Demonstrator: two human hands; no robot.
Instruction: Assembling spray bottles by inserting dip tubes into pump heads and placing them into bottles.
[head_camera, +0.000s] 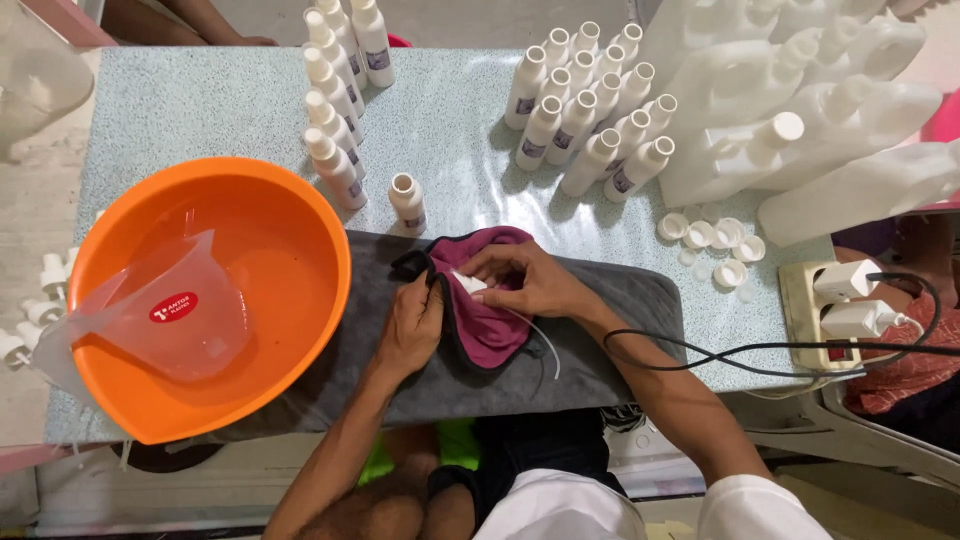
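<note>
1. A speckled table (200, 110) fills the view, with big white jugs (800, 110) lying at its far right corner
2. An orange basin (300, 250) sits at the left, a clear plastic jug (170, 320) tilted inside it
3. A grey towel (620, 340) lies along the near edge, with a maroon cloth (490, 330) on top of it
4. Small white bottles (590, 110) stand in a cluster behind, more in a row (335, 100) beside the basin, one uncapped bottle (407, 202) apart
5. The left hand (412, 325) curls closed on the cloth's edge
6. The right hand (525, 282) pinches a white spray pump (470, 284) against the cloth, its thin tube (540, 338) trailing over the towel
7. Loose white caps (715, 245) lie at the right
</note>
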